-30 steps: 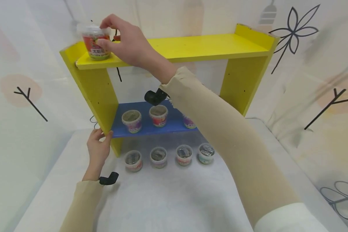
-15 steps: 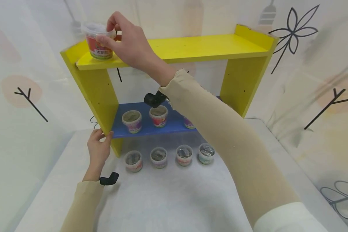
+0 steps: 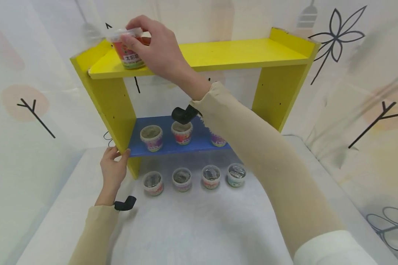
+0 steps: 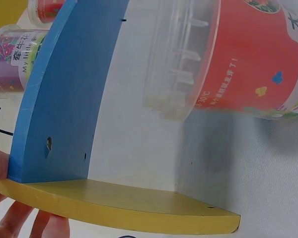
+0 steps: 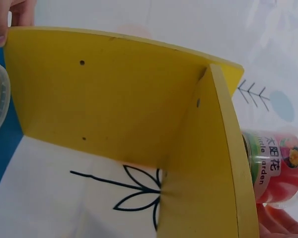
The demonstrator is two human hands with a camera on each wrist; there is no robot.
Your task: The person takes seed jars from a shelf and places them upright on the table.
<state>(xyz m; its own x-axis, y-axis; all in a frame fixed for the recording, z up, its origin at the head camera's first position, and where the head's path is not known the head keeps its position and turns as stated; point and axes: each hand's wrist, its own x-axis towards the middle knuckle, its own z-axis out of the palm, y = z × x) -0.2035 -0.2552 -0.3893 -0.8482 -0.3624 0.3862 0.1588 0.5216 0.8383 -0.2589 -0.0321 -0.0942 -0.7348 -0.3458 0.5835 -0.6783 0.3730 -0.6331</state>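
Observation:
My right hand (image 3: 162, 49) holds a small clear plastic pot (image 3: 127, 53) with a red label, thumb on the near side and fingers at its lidded rim. The pot leans slightly over the left part of the yellow top board (image 3: 232, 51); in the right wrist view its label (image 5: 269, 166) shows beyond that board. Low on the left, my left hand (image 3: 114, 167) grips the edge of the yellow side panel (image 3: 111, 106), its thumb by the corner of the blue shelf (image 3: 166, 149). Fingers (image 4: 20, 218) wrap that panel in the left wrist view.
On the blue shelf stand a purple pot (image 3: 151, 139), a red pot (image 3: 181, 134) and another purple pot (image 3: 217, 140), partly behind my right sleeve. Several more lidded pots, one green-labelled (image 3: 236, 176), line the white table (image 3: 185, 228) below. Patterned cloth (image 3: 361, 121) hangs around.
My right hand has moved the red-labelled pot rightward along the top board, away from the left end, and the pot now tilts slightly. My left hand stays on the side panel.

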